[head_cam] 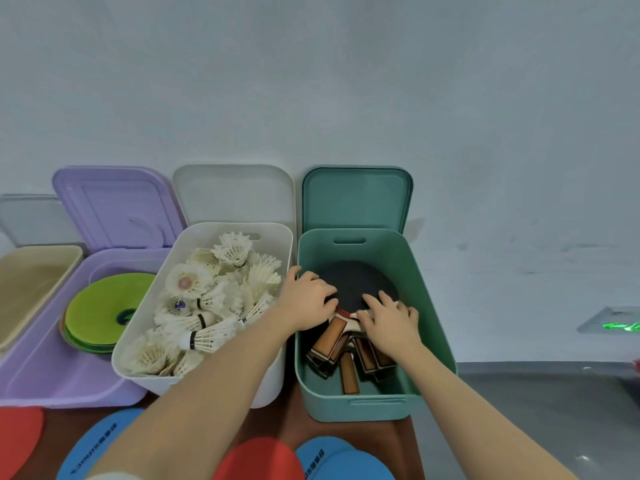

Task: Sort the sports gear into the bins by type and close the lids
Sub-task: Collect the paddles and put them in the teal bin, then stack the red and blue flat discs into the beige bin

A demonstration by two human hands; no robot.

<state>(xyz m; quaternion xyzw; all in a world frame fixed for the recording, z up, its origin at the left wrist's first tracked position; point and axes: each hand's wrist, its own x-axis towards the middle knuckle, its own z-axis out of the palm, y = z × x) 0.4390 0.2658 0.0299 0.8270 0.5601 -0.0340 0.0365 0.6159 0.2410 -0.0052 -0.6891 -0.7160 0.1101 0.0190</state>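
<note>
Currently both hands are inside the green bin: the left hand and right hand grasp the top paddle at its edges. Beneath them, stacked handles lie crooked; uneven pressing could tilt the paddle above the rim and block the lid behind.

arms: both forearms are showing bare from elbow to wrist, with no sleeve covering them
left hand: is wearing no glove, ring or watch
right hand: is wearing no glove, ring or watch
clothing: a pale edge is showing at the left arm's bottom end, too cropped to identify
</note>
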